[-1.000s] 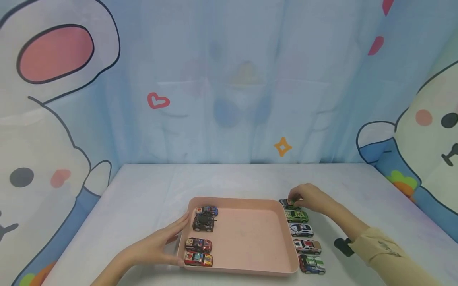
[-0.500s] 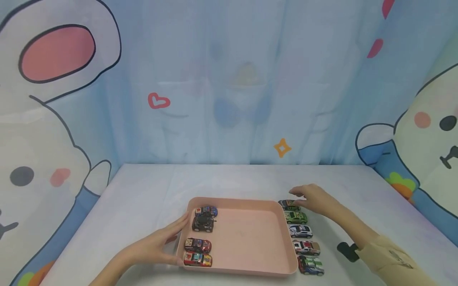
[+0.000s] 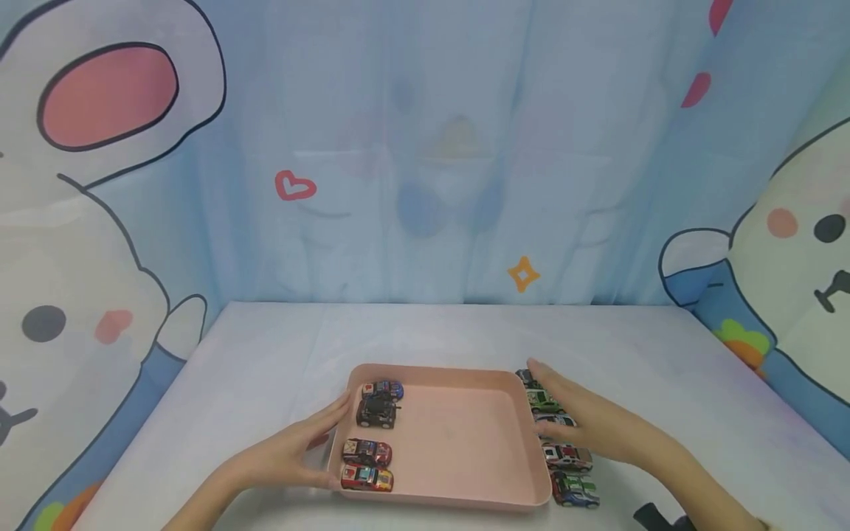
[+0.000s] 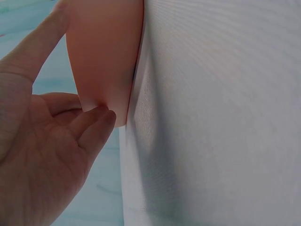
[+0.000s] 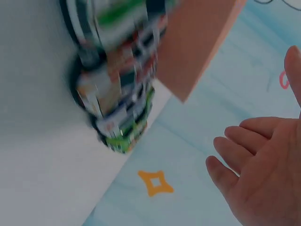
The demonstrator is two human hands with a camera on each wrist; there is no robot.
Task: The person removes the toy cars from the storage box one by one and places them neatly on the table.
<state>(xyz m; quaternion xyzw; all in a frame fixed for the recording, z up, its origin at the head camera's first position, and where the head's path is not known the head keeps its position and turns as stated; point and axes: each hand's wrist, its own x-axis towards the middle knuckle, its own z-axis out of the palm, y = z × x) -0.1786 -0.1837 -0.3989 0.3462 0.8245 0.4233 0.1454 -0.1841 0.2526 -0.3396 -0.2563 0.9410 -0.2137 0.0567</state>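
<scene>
A shallow pink tray (image 3: 465, 442) rests on the white table. My left hand (image 3: 285, 451) spreads along its left wall, thumb at the near corner and fingers toward the far one; the left wrist view shows the fingertips touching the tray wall (image 4: 106, 52). Inside, at the left, sit several toy cars, among them a black car (image 3: 376, 412) and a red-and-yellow car (image 3: 367, 478). My right hand (image 3: 598, 420), fingers straight and holding nothing, hovers over a column of toy cars beside the right wall. It partly hides a green car (image 3: 543, 401) and a white car (image 3: 556, 419).
Lower in the column are a red-and-white car (image 3: 567, 457) and a green-and-blue car (image 3: 575, 490), close against the tray. A blue cartoon curtain (image 3: 458, 221) hangs behind the table. A dark wrist device (image 3: 660, 518) sits on my right forearm.
My right hand has left the farthest car of the column, come nearer to me and spread over the middle of it. My left hand and the tray stay put.
</scene>
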